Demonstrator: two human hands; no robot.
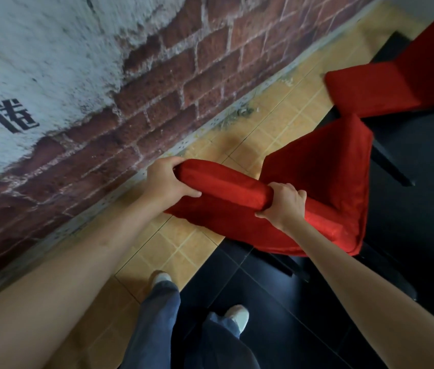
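A red velvet-covered chair [322, 182] stands in front of me on the floor, its padded backrest top toward me. My left hand [166, 179] grips the left end of the backrest top, thumb over the front, fingers curled behind. My right hand [283, 202] grips the same top edge further right, fingers wrapped over it. The chair's black legs show below the seat.
A brick-pattern wall [157, 89] with white plaster and printed characters runs along the left. The floor is tan tile [277, 123] near the wall and black tile [263, 302] to the right. A second red chair [375, 86] stands further back right. My jeans and white shoes are below.
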